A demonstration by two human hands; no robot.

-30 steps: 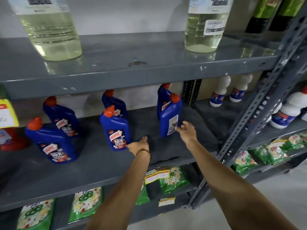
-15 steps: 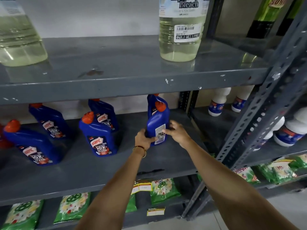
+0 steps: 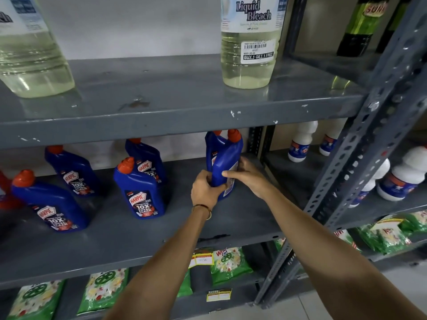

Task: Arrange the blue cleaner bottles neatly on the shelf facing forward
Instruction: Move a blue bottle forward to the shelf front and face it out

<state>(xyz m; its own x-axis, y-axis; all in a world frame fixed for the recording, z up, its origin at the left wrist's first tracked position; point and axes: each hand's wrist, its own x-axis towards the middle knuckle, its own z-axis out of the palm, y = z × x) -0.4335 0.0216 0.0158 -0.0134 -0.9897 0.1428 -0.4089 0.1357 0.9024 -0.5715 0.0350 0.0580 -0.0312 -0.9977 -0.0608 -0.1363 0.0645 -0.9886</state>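
Hands: left hand [image 3: 205,189] and right hand [image 3: 248,173] now both clasp the blue plastic red-capped cleaner bottle [image 3: 225,162].
Change: bottle turned, apparently mid-rotation; front label not forward yet.

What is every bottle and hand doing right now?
Left hand: gripping the held blue bottle.
Right hand: gripping it too.
Held blue bottle: upright, back label showing.
Front blue bottle: standing, label forward.
Bleach bottle: upright, upper shelf.
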